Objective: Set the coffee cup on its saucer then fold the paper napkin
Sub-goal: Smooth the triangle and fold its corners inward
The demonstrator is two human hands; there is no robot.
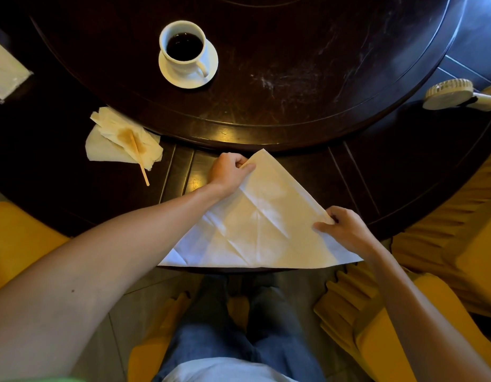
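At the upper centre of the frame I see the white coffee cup (183,48), filled with dark coffee, already standing on its saucer (211,62) on the dark wooden counter (294,78). So I judge the fold is the step in hand. The paper napkin (255,221) lies at the lower centre, at the counter's near edge, folded into a triangle: its long edge runs left to right along the bottom, its peak points up toward the cup. My left hand (229,170) pinches the peak with curled fingers. My right hand (342,230) pinches the right sloping edge, partway down. The peak sits up and left of the right hand, so the left hand is nearer to it. A stained, crumpled napkin (120,139) with a wooden stirrer (139,161) lies at the left.
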